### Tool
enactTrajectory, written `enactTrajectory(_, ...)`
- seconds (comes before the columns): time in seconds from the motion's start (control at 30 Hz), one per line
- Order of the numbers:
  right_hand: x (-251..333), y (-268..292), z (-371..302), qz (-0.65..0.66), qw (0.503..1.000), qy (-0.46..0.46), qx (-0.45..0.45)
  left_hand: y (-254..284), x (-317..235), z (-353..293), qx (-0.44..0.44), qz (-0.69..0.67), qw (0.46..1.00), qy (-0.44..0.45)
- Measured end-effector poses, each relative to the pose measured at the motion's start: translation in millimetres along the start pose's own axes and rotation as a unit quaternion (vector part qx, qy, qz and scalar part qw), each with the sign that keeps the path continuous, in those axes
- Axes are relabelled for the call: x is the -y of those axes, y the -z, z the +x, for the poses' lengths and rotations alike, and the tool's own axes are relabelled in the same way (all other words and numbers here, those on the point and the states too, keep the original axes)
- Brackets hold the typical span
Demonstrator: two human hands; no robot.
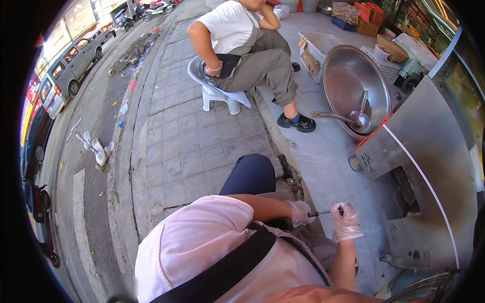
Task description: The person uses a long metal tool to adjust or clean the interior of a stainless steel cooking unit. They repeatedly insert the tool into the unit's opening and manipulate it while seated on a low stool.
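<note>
Clear plastic gloves cover both of my hands, which are in front of my lap. My left hand (300, 213) is closed around the end of a slim rod-like tool (318, 213), part dark and part shiny; its exact kind is hard to make out. The tool points right, toward my right hand (347, 223). Those fingers are curled in a pinch on a small dark piece (341, 210), too small to name, close to the tool's tip. Below the hands is a checked apron (321, 245).
A metal stove-like box (429, 166) with a square opening stands right. Beyond it a large metal bowl (343, 76) holds a ladle (359, 118), beside a plastic tub (319, 45). Ahead, another person (237, 55) sits on a plastic stool (222, 98). A scooter (93, 146) and vehicles are left.
</note>
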State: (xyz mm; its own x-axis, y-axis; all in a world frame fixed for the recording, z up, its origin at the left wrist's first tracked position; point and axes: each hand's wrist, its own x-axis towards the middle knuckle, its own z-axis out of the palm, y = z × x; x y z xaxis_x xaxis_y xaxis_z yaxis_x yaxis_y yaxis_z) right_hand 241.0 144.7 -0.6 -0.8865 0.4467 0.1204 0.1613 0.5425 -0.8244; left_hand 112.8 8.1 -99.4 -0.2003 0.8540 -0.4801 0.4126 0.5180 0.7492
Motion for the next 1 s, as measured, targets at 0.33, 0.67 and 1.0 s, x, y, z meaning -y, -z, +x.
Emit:
enactTrajectory(0.33, 7, 7, 0, 0.034, 0.997, 0.039, -0.062, -1, 1, 17, -0.023, 0.040, 0.999, 0.012)
enactTrajectory(0.67, -12, 10, 8, 0.095, 0.993, 0.039, -0.050, 6, 0, 12, -0.036, -0.003, 0.999, -0.001)
enactTrajectory(1.0, -3, -7, 3, -0.082, 0.992, 0.038, 0.091, -3, 10, 18, -0.059, -0.051, 0.996, -0.046)
